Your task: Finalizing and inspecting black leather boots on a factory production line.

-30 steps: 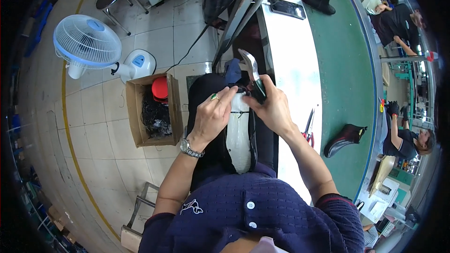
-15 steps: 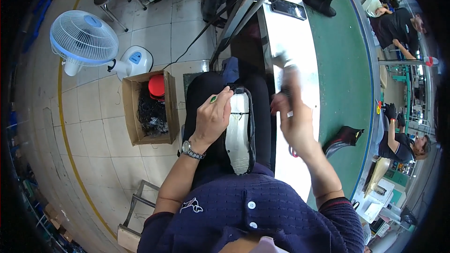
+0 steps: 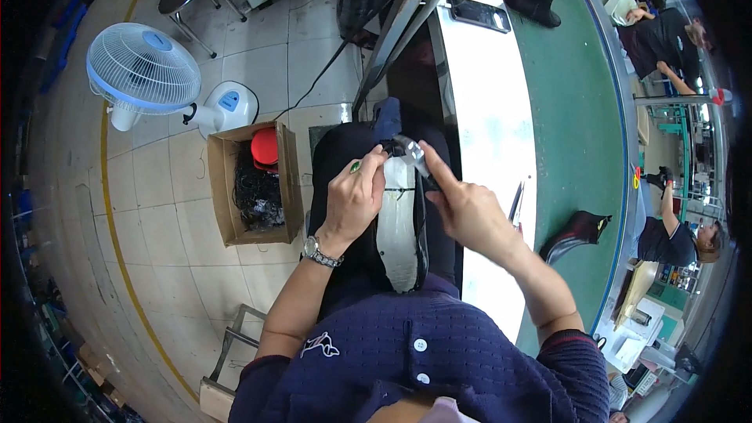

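Observation:
Across my lap lies a shoe (image 3: 398,227), underside up, with a pale sole-shaped bottom and a black upper round its edge. A thin dark line crosses the pale part. My left hand (image 3: 356,192) is closed on the black upper at the shoe's far end, fingertips pinching the edge. A metal-headed hand tool (image 3: 413,155) is gripped in my right hand (image 3: 478,215), the index finger stretched along it. Its bright head is at the same far end, close beside my left fingertips. My right palm hides most of its handle.
Right of my lap runs a white bench ledge (image 3: 493,110) with a phone (image 3: 479,13) and a slim tool (image 3: 517,202). Two dark boots (image 3: 533,1) (image 3: 576,235) stand on the green surface beyond. A carton of scraps (image 3: 294,188) and a fan (image 3: 145,66) are at left. Co-workers sit across.
My right hand has swung left and brought the tool from above the white ledge to the shoe's far end. My left hand and the shoe stay in place.

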Action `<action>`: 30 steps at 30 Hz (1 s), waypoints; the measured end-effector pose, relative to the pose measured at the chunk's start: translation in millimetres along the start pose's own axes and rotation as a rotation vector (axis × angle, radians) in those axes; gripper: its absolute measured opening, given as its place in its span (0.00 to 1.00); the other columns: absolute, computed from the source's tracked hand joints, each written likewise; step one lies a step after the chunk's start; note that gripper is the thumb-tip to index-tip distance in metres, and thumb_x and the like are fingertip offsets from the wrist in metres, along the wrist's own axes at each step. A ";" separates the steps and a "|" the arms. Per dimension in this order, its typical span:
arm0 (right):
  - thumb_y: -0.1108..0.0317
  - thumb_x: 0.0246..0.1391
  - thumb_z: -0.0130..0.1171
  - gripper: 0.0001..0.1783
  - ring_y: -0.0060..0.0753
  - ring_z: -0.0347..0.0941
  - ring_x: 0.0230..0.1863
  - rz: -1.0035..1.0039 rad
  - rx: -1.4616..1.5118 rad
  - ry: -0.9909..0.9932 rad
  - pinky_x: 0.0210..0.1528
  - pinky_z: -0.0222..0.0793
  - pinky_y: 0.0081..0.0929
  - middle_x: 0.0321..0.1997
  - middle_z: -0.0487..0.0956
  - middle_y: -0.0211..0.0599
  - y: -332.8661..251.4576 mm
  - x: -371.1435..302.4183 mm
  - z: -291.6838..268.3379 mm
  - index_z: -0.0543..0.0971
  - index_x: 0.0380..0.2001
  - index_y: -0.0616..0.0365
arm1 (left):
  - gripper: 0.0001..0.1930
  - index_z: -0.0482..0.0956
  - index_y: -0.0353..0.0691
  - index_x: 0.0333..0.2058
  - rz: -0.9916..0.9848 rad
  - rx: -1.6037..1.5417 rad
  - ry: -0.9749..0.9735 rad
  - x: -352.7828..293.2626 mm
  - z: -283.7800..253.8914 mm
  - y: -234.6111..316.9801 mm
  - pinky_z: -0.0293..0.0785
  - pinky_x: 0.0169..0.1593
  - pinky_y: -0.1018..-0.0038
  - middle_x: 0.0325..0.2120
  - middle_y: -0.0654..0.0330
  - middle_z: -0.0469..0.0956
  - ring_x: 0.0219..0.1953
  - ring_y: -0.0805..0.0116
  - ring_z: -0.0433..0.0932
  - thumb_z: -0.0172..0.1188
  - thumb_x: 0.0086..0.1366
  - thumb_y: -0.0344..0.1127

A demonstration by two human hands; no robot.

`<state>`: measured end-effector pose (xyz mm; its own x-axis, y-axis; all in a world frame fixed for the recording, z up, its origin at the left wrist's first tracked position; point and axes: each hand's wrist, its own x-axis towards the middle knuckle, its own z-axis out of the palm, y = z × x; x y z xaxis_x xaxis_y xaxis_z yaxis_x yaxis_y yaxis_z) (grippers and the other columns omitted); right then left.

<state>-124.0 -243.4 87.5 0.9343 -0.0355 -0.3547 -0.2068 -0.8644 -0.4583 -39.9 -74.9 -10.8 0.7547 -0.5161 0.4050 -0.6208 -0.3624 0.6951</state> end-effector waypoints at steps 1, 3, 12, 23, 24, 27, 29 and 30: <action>0.72 0.58 0.53 0.40 0.53 0.75 0.20 -0.044 -0.045 0.016 0.24 0.71 0.45 0.19 0.76 0.47 -7.0 -2.0 -11.4 0.49 0.70 0.46 | 0.08 0.73 0.32 0.39 0.005 0.002 0.001 -3.0 -4.3 1.7 0.79 0.38 0.68 0.38 0.49 0.81 0.34 0.55 0.82 0.57 0.60 0.22; 0.71 0.57 0.55 0.42 0.48 0.75 0.19 -0.148 -0.053 0.103 0.22 0.71 0.40 0.22 0.78 0.45 -16.3 2.3 -30.0 0.47 0.71 0.48 | 0.08 0.73 0.32 0.38 0.014 0.016 0.043 -5.6 -4.7 0.5 0.79 0.37 0.67 0.38 0.49 0.81 0.33 0.55 0.82 0.58 0.59 0.22; 0.73 0.58 0.54 0.40 0.43 0.75 0.17 -0.147 -0.217 -0.176 0.21 0.71 0.38 0.22 0.78 0.45 0.0 14.9 -18.2 0.50 0.70 0.43 | 0.16 0.71 0.34 0.46 -0.365 -0.336 0.010 -14.9 -11.9 16.9 0.79 0.42 0.70 0.44 0.47 0.80 0.39 0.57 0.83 0.62 0.58 0.26; 0.75 0.57 0.53 0.46 0.45 0.77 0.22 -0.265 0.131 0.115 0.28 0.74 0.38 0.27 0.80 0.52 21.0 0.0 -10.1 0.43 0.71 0.36 | 0.48 0.44 0.47 0.69 -1.149 -1.350 -0.496 -60.6 -3.9 29.4 0.60 0.62 0.69 0.59 0.58 0.64 0.60 0.67 0.63 0.67 0.57 0.31; 0.75 0.57 0.53 0.46 0.45 0.77 0.22 -0.262 0.133 0.118 0.28 0.74 0.38 0.27 0.80 0.52 21.4 -8.3 -12.2 0.43 0.71 0.36 | 0.48 0.44 0.47 0.69 -1.166 -1.323 -0.507 -59.3 -6.8 33.4 0.59 0.63 0.70 0.60 0.59 0.63 0.61 0.67 0.62 0.66 0.56 0.29; 0.62 0.64 0.51 0.36 0.26 0.75 0.21 -0.008 0.757 0.206 0.27 0.72 0.25 0.31 0.81 0.40 17.7 -38.0 -16.0 0.49 0.70 0.52 | 0.54 0.39 0.46 0.70 -0.899 -1.323 -0.530 -61.4 -19.1 49.0 0.55 0.66 0.69 0.63 0.58 0.57 0.65 0.66 0.58 0.69 0.52 0.26; 0.57 0.66 0.46 0.31 0.25 0.74 0.21 0.061 0.993 0.105 0.26 0.71 0.22 0.31 0.79 0.38 31.2 -46.4 -0.2 0.54 0.68 0.54 | 0.62 0.33 0.46 0.70 -0.663 -1.190 -0.497 -67.7 -12.5 44.9 0.49 0.68 0.68 0.66 0.57 0.52 0.67 0.64 0.53 0.74 0.47 0.28; 0.52 0.69 0.41 0.29 0.23 0.74 0.21 0.121 1.221 0.003 0.26 0.70 0.19 0.31 0.78 0.36 36.9 -50.4 8.4 0.59 0.65 0.56 | 0.64 0.31 0.47 0.70 -0.494 -1.086 -0.473 -69.9 -8.1 36.9 0.47 0.69 0.68 0.66 0.57 0.51 0.67 0.64 0.53 0.75 0.46 0.29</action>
<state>-181.1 -269.2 81.6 0.8905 -0.0850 -0.4469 -0.4271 0.1821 -0.8857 -113.9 -45.9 -8.6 0.5671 -0.8137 -0.1274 0.3612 0.1068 0.9263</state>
